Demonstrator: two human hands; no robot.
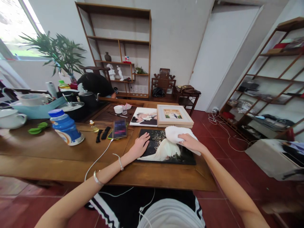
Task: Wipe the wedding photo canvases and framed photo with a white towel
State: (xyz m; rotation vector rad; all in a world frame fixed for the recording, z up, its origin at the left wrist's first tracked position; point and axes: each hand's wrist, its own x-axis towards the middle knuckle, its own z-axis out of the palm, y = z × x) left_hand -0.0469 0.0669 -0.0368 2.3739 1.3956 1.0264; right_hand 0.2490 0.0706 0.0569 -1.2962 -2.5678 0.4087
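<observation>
A dark photo print (163,153) lies flat near the wooden table's front edge. My left hand (140,145) rests on its left side, fingers stretched flat and holding it down. On the print's upper right part, my right hand (190,142) presses a crumpled white cloth (177,133), fingers closed on it. Behind the print lie a second unframed print (144,117) and a light-framed photo (174,115).
A phone (118,129) with a white cable, two black combs (102,133), a blue-capped bottle (65,126) and pots stand left on the table (59,155). A person in black (95,84) bends behind it. Shelves line the back wall and right side.
</observation>
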